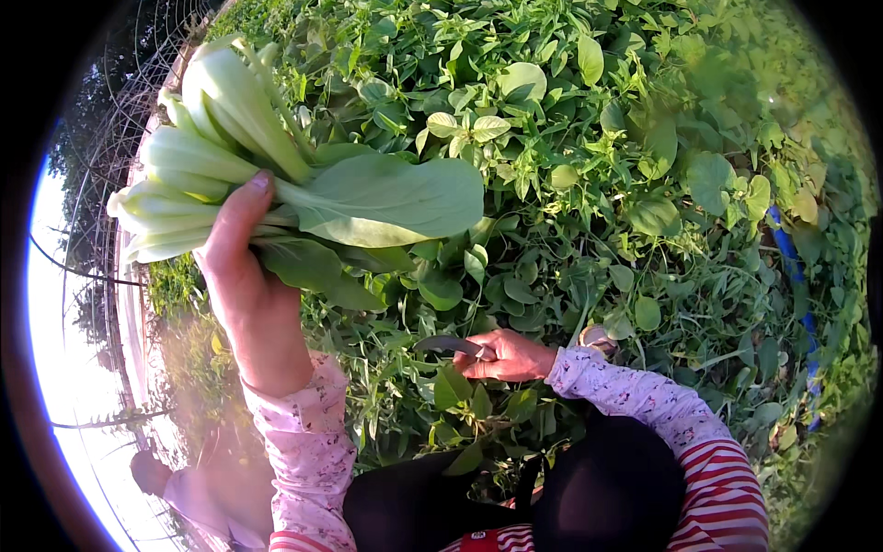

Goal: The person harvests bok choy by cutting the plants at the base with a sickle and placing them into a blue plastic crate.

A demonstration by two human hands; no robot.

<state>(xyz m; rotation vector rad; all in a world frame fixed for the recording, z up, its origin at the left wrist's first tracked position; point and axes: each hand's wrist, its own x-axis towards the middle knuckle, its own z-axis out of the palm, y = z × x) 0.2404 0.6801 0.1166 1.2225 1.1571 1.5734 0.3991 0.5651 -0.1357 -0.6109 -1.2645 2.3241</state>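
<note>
Raised at the upper left, my left hand (pixel 245 290) grips a bunch of pale-stemmed bok choy (pixel 234 124), several heads together. Their thick white-green bases point left, and a broad leaf (pixel 400 196) spreads to the right. My thumb lies across the stems; most of my fingers are hidden behind the bunch. Lower down, near the middle, my right hand (pixel 507 355) is closed around a small knife with a curved blade (pixel 448 343). The blade points left, just above low leafy plants (pixel 459 393). My hand covers most of its handle.
Dense leafy greens and weeds (pixel 524 152) cover the ground ahead. A blue hose or pipe (pixel 790 255) runs along the right side. Bent wire fencing (pixel 131 124) stands at the left edge. My dark-clothed knee (pixel 610 483) is close below my right forearm.
</note>
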